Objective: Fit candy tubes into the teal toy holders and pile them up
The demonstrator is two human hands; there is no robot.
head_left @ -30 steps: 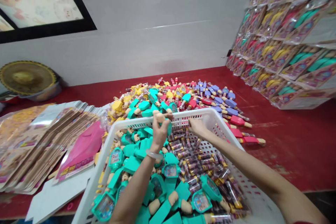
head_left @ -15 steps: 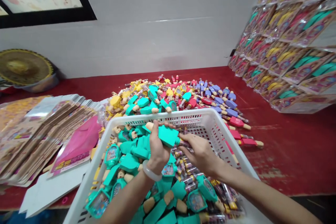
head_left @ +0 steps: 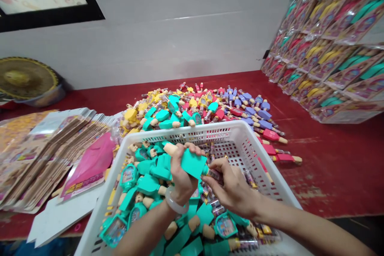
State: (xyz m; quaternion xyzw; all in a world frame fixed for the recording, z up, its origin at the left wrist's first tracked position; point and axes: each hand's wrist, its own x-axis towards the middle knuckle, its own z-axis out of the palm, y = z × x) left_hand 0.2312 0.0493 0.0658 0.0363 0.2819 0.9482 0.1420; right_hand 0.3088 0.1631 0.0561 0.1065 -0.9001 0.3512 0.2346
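Note:
Above a white plastic basket (head_left: 240,128), my left hand (head_left: 184,174) is wrapped round a teal popsicle-shaped toy (head_left: 193,163) with a tan stick end pointing up and left. My right hand (head_left: 232,184) pinches a small clear tube (head_left: 214,174) with dark, patterned contents at the toy's lower right end. The tube meets the toy's neck there; whether it is fully seated I cannot tell. Below both hands the basket holds many more teal toys (head_left: 148,184) on its left and middle, some with printed windows, and loose tubes (head_left: 250,178) on its right.
Behind the basket lies a heap of yellow, teal, red and purple toys (head_left: 171,108) on the red table (head_left: 324,168). Printed cardboard sheets (head_left: 66,144) and a pink piece (head_left: 90,160) lie at left. Packed toys (head_left: 330,48) are stacked at right. A round lid-like object (head_left: 27,78) stands far left.
Both hands have shifted slightly right and down with the toy and the tube, which stay joined end to end. The camera view has moved a little.

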